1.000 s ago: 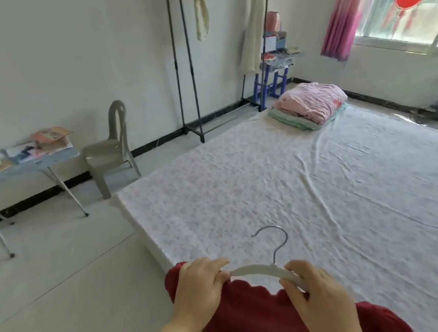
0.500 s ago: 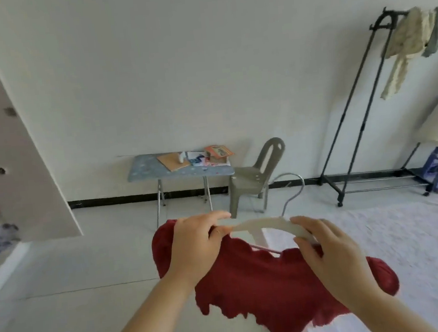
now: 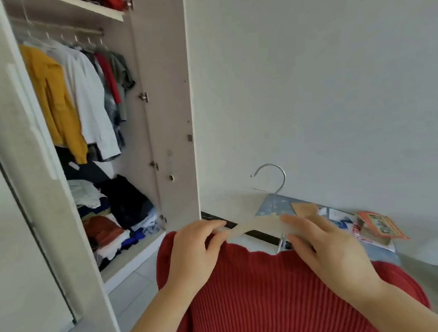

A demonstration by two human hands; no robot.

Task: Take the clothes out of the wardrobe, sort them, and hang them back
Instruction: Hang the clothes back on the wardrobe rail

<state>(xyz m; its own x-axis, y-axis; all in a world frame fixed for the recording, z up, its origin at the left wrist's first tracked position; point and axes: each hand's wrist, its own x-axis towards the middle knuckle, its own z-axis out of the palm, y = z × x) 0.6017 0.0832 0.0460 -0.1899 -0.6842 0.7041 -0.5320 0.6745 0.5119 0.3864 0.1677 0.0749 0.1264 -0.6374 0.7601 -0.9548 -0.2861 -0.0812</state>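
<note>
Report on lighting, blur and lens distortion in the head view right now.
Head view: soft, even light, no glare or hard shadows; the wide lens tilts the wardrobe uprights; the red ribbed garment and hanger are sharp enough to show ribbing; the table blurs toward the lower right.

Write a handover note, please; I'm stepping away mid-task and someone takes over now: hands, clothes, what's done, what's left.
Left hand grips the hanger's left end at the red top's shoulder.
Right hand holds the hanger's right arm.
The red top hangs from the hanger in front of the open wardrobe.
Done: the top is on its hanger; several garments hang on the rail.
Left: hook this hanger on the rail; the heap of clothes at the wardrobe's bottom looks unsorted.
</note>
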